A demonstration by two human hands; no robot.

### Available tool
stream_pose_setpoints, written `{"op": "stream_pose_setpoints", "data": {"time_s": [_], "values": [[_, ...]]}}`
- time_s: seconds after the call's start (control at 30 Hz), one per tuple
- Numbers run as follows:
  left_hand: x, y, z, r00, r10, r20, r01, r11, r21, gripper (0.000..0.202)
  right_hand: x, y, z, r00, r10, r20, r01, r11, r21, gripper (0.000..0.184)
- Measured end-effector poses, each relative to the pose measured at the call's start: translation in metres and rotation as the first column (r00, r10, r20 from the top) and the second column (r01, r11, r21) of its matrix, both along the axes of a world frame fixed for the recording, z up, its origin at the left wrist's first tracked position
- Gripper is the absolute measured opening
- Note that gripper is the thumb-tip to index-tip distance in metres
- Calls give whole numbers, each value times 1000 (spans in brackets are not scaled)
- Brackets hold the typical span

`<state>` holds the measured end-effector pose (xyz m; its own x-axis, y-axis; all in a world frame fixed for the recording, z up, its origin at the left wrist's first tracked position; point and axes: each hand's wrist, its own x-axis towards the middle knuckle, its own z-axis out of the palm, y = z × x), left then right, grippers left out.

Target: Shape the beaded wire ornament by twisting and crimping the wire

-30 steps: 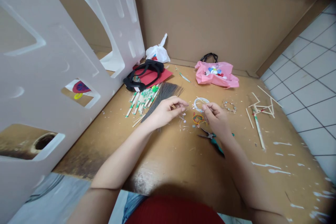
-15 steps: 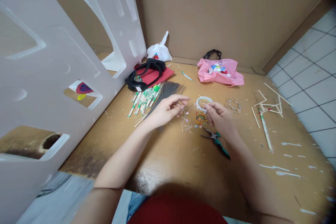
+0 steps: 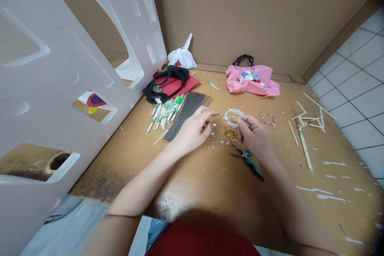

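My right hand (image 3: 254, 133) pinches a thin beaded wire (image 3: 222, 141), its thumb and fingertips together. The wire curves in a loose loop between my hands, with small pale beads on it. My left hand (image 3: 198, 129) is beside the loop's left side, index finger stretched out and thumb apart from it; its other fingers are partly hidden. Beyond my fingers lies a white ring-shaped coil (image 3: 234, 112). A bundle of coloured bands (image 3: 229, 134) sits between the hands. Pliers with green handles (image 3: 248, 157) lie below my right hand, jaws pointing left.
Dark thin wires (image 3: 181, 122) and green-wrapped chopsticks (image 3: 165, 113) lie left, near a black headband (image 3: 160, 98). At the back are a pink bag (image 3: 267, 76) with caps and a white bag (image 3: 183, 58). Rightward lie a beaded bracelet (image 3: 268, 119) and a stick frame (image 3: 310, 122). A white plastic panel (image 3: 120, 20) stands left.
My left hand has turned slightly, its fingers pointing a little lower. My right hand has moved slightly right, still pinching the wire. The objects on the table stay in place.
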<state>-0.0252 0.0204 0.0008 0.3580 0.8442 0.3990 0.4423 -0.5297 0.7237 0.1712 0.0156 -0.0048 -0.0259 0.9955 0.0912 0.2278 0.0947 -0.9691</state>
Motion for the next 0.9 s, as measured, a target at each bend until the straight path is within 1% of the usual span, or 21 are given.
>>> {"op": "stream_pose_setpoints", "data": {"time_s": [0.07,0.17,0.27,0.37,0.43,0.53,0.6,0.73,0.9], "values": [[3,-2,-1,999,-8,-45,9,1000,25,36,0,-1,1,1000,1,-10,-1,1000,-11,26],[3,0,-4,997,-17,-73,19,1000,20,38,0,-2,3,1000,-1,-8,1,1000,-10,25],[1,3,-5,998,-3,-58,2,1000,-17,37,2,-1,5,1000,-3,-18,3,1000,9,24],[-3,6,-4,998,7,-69,-13,996,-84,29,6,2,6,999,-39,-34,40,998,39,24],[-5,6,-1,989,4,-151,-22,992,-122,25,9,4,6,997,-69,-41,72,996,61,24],[-5,4,4,951,-2,-310,-47,987,-151,28,11,7,5,994,-91,-59,96,991,90,25],[-5,3,5,934,-3,-357,-57,986,-158,27,11,7,4,993,-96,-63,103,989,103,24],[-3,4,4,943,6,-331,-63,985,-161,25,8,1,6,995,-101,-14,102,986,130,22],[-1,3,2,968,56,-246,-95,984,-150,29,4,-9,6,995,-76,65,61,977,204,19]]}}
